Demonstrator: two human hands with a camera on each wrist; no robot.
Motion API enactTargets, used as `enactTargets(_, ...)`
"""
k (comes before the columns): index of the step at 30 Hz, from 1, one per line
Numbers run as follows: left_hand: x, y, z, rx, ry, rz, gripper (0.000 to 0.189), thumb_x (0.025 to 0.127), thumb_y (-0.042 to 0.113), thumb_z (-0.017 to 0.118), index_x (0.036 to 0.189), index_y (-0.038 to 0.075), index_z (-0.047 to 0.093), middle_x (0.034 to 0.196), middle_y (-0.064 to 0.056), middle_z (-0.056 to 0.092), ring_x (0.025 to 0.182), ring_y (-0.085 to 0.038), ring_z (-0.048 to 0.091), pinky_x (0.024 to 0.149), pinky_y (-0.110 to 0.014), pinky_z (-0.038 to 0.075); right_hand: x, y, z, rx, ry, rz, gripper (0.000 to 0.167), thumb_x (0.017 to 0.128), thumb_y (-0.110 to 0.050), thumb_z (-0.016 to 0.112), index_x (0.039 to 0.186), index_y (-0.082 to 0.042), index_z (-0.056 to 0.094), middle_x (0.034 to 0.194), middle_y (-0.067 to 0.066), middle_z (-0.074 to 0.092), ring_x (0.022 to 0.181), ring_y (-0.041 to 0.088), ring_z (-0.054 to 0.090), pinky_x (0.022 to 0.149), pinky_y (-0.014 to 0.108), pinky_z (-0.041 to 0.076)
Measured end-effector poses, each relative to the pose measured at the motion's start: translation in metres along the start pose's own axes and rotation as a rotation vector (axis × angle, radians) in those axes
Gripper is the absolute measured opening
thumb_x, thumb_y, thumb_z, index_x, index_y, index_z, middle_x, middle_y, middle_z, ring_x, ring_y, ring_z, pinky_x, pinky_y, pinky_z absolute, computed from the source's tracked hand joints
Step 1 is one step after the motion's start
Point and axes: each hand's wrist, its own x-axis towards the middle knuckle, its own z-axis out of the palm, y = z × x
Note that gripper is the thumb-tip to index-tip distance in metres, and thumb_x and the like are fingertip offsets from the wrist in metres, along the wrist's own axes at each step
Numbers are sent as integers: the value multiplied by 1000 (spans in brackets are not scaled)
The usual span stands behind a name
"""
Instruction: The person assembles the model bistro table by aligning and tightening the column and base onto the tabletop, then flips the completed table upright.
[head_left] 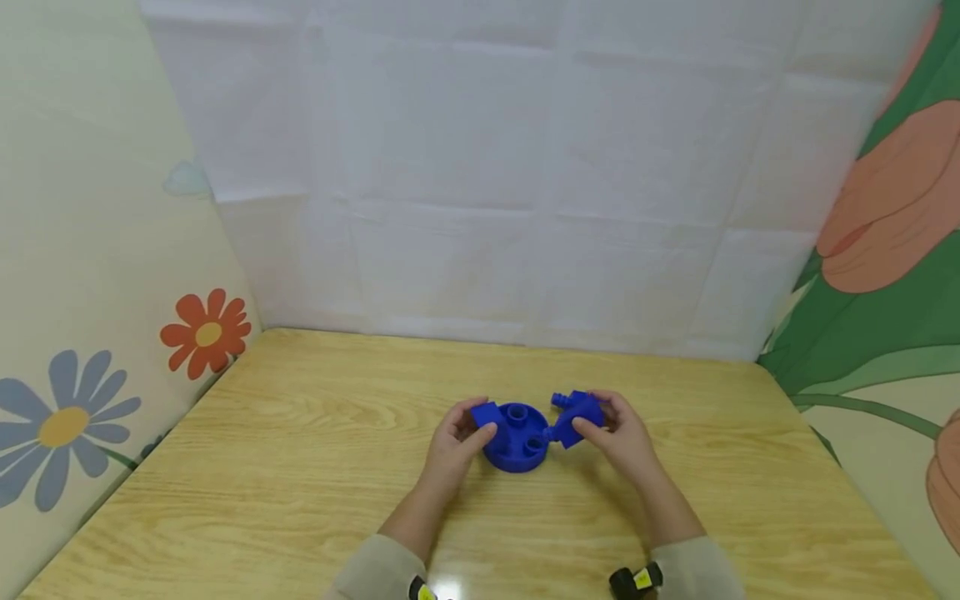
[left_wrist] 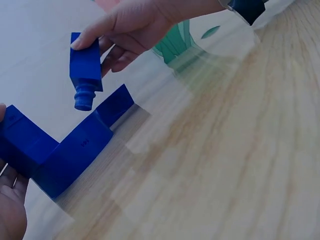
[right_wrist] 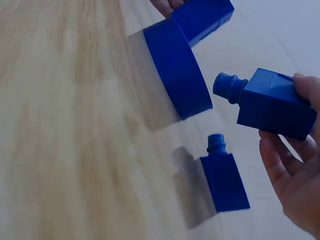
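A round blue base (head_left: 517, 462) with raised rim and round sockets sits on the table. My left hand (head_left: 450, 446) pinches a blue block (left_wrist: 25, 142) standing up at the base's left side, thumb on its near face. To the right, my right hand (head_left: 626, 437) holds a second blue block (right_wrist: 277, 102) between thumb and fingers, its ribbed peg pointing left at the base. In the head view that peg overlaps the rim near the front right socket. A third blue block (right_wrist: 225, 182) with a similar peg lies on the table behind the right hand's block.
The wood-grain table (head_left: 300, 467) ends at a white cloth backdrop (head_left: 487, 208). Flower-printed panels stand at the left (head_left: 90, 250) and right (head_left: 885, 333). Each wrist wears a black strap (head_left: 636, 580) with a yellow mark.
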Motion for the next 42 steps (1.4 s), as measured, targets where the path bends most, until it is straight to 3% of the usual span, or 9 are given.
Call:
enactTargets(6,1,-2,-3,-19,-11,-24,45,87,-1,67,130,-8,53,112,-2,67,99,-2,61,89,-17,48,8,-12,14,-66,-84,-74,49,86,-8,73,132,-2,53,114,23,67,99,25,67,79,21,53)
enactTargets(12,0,-1,-4,16,-19,-26,44,88,1,66,131,-4,54,121,-14,65,101,-1,60,91,-17,47,12,-22,27,-252,-159,-81,55,87,-24,74,137,-12,55,111,12,68,92,19,63,72,28,54)
enactTargets(18,-2,2,-2,39,-17,-38,44,90,2,66,132,-4,54,124,-20,63,102,-2,59,92,-17,46,15,-30,37,-371,-169,-78,56,86,-30,75,138,-17,57,107,6,67,90,17,58,70,29,49)
enactTargets(21,-2,3,-2,40,-20,-40,44,90,2,65,132,-4,53,125,-21,62,103,-3,59,92,-17,46,16,-35,40,-425,-172,-77,56,86,-32,75,138,-19,57,103,4,67,88,17,57,69,29,49)
enactTargets(28,-2,3,-2,20,-25,-36,44,90,2,65,132,-6,52,124,-21,63,103,-5,59,91,-18,47,17,-40,44,-523,-188,-110,54,85,-32,76,134,-18,59,114,6,69,93,18,62,79,37,54)
enactTargets(35,-1,2,-3,21,-28,-49,44,90,2,65,132,-5,52,123,-17,63,102,-3,60,91,-18,48,14,-39,49,-593,-201,-137,53,86,-34,75,134,-18,59,117,5,69,95,20,63,79,38,54)
enactTargets(38,-1,1,-3,25,-35,-25,45,90,5,66,132,-5,53,122,-15,64,102,-4,60,91,-19,48,13,-39,49,-610,-200,-144,53,86,-35,74,135,-19,59,123,6,68,99,22,64,81,40,54)
enactTargets(42,-2,-3,-5,25,-66,80,46,91,15,68,129,-5,54,119,-11,67,102,-4,60,88,-18,48,10,-39,48,-600,-225,-134,53,88,-38,72,136,-20,57,123,6,67,100,23,63,82,41,54)
